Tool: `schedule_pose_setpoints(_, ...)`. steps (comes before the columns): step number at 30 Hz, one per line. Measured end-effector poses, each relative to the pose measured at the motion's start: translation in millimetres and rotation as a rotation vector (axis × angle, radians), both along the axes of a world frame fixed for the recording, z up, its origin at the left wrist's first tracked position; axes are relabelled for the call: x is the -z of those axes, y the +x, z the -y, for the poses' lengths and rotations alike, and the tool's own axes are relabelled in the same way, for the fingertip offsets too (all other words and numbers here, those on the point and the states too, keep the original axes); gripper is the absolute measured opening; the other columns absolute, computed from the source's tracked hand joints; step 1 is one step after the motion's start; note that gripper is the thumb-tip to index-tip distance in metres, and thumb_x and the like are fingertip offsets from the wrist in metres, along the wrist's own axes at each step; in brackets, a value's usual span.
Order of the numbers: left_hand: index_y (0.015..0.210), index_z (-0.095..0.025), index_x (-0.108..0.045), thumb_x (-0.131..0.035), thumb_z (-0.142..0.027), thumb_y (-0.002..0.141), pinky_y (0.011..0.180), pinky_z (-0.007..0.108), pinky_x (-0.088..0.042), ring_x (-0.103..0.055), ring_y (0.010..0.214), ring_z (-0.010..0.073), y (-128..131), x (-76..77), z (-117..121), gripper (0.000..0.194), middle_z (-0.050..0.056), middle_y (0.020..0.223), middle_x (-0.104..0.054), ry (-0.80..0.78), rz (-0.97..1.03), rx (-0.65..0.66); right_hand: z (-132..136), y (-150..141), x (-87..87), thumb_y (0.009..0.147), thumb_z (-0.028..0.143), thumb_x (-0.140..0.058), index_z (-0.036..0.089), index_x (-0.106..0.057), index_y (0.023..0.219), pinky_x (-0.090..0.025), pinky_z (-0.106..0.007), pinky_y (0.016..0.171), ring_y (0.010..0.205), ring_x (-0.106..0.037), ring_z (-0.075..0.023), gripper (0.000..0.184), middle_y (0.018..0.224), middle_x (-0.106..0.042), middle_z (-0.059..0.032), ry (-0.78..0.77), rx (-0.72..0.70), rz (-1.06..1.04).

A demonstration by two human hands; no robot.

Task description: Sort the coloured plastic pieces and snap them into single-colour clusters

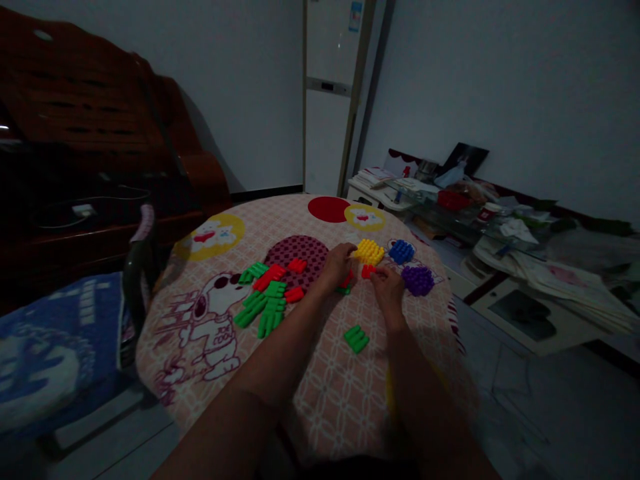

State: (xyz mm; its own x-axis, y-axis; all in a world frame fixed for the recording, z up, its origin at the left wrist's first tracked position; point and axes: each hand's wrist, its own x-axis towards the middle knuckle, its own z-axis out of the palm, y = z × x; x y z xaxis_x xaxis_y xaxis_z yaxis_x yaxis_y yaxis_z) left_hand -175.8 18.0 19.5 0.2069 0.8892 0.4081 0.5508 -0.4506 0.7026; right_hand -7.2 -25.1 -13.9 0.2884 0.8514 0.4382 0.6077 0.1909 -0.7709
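My left hand point(340, 264) reaches to the left edge of a cluster of yellow building blocks point(370, 252), its fingers curled against it. Between the fingertips of my right hand point(387, 285) is a small red building block point(369, 271), just below the yellow cluster. Beyond my right hand lie a blue block cluster point(401, 251) and a purple block cluster point(418, 281). Red and green pieces point(346, 287) are partly hidden beside my left hand. A green building block point(357, 339) lies alone between my forearms.
Several green blocks point(273, 307) and red blocks point(270, 277) lie loose on the left of the round table's patterned cloth point(330, 393). A blue-covered chair point(60, 353) stands at the left. On the right, a cluttered glass-topped cabinet point(425, 200) runs along the wall.
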Motion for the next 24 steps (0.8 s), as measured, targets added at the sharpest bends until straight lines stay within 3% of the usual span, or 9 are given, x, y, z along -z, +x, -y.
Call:
schedule_pose_setpoints(3, 0.122, -0.013, -0.063, -0.052, -0.016, 0.088, 0.106, 0.035, -0.045, -0.061, 0.118, 0.0230, -3, 6.8, -4, 0.036, 0.015, 0.125, -0.067, -0.040, -0.066, -0.144, 0, 13, 1.5, 0.074, 0.034, -0.062, 0.018, -0.072, 0.078, -0.047, -0.031, 0.067, 0.071, -0.066, -0.0222, 0.019, 0.077, -0.074, -0.0078, -0.027, 0.143, -0.024)
schedule_pose_setpoints(9, 0.114, -0.014, -0.068, -0.051, -0.025, 0.094, 0.108, 0.044, -0.043, -0.059, 0.121, 0.0300, 3, 16.2, -9, 0.028, 0.018, 0.124, -0.066, -0.102, -0.217, -0.198, 0, 21, 8.9, 0.073, 0.036, -0.063, 0.020, -0.070, 0.071, -0.046, -0.031, 0.065, 0.066, -0.064, -0.0213, 0.018, 0.071, -0.073, -0.0067, -0.051, 0.189, 0.017)
schedule_pose_setpoints(15, 0.105, -0.013, -0.074, -0.051, -0.008, 0.084, 0.099, 0.032, -0.049, -0.066, 0.103, 0.0202, -4, 11.2, -13, 0.031, 0.013, 0.109, -0.073, -0.120, -0.268, -0.113, -1, 21, 14.1, 0.074, 0.037, -0.062, 0.020, -0.071, 0.075, -0.048, -0.031, 0.066, 0.070, -0.066, -0.0224, 0.019, 0.074, -0.074, -0.0073, -0.066, 0.174, 0.043)
schedule_pose_setpoints(20, 0.099, -0.016, -0.076, -0.054, -0.009, 0.083, 0.083, 0.028, -0.053, -0.069, 0.086, 0.0165, -12, 9.3, -11, 0.028, 0.007, 0.091, -0.076, -0.238, -0.161, -0.206, -1, 20, 14.1, 0.074, 0.037, -0.063, 0.020, -0.071, 0.076, -0.048, -0.032, 0.067, 0.069, -0.066, -0.0220, 0.019, 0.076, -0.074, -0.0068, -0.086, 0.186, 0.012)
schedule_pose_setpoints(24, 0.098, -0.016, -0.076, -0.060, -0.009, 0.078, 0.075, 0.025, -0.052, -0.068, 0.081, 0.0155, -16, 6.6, -6, 0.026, 0.006, 0.091, -0.076, -0.251, -0.059, -0.254, 0, 19, 13.3, 0.074, 0.036, -0.063, 0.020, -0.071, 0.077, -0.048, -0.031, 0.069, 0.071, -0.066, -0.0215, 0.018, 0.076, -0.074, -0.0065, -0.091, 0.184, 0.002)
